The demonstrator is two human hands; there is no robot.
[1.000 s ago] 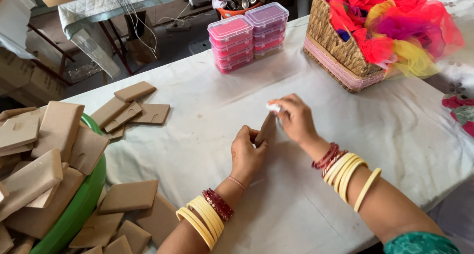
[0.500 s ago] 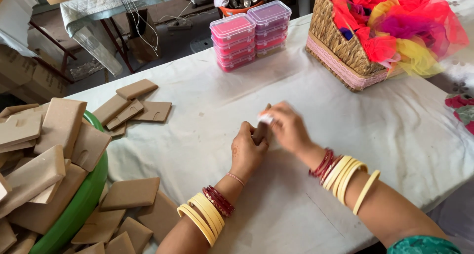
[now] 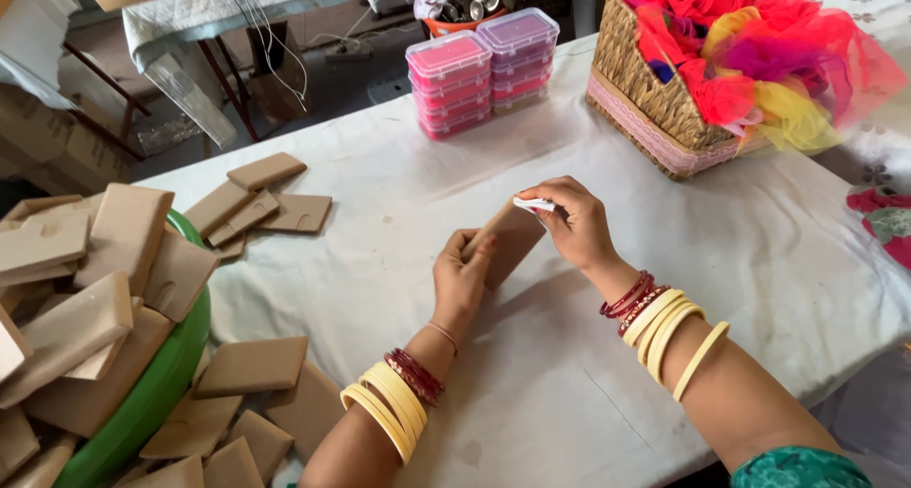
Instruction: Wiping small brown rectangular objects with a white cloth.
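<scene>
My left hand [image 3: 461, 279] grips a flat brown board piece [image 3: 512, 241] by its lower left edge and holds it tilted above the white tablecloth [image 3: 399, 194]. My right hand [image 3: 572, 224] pinches a small white scrap [image 3: 533, 204] against the board's upper right corner. Both wrists carry cream and red bangles. What the white scrap is made of I cannot tell.
A green tub [image 3: 157, 393] heaped with brown board pieces [image 3: 85, 289] sits at the left, with more pieces [image 3: 256, 208] loose on the cloth. Stacked pink and purple lidded boxes [image 3: 479, 70] stand at the back. A woven basket [image 3: 655, 99] of bright net fabric stands back right.
The board has turned from edge-on to showing its flat face. My right hand moved back and forth along its top edge with the white scrap and now rests at the upper right corner.
</scene>
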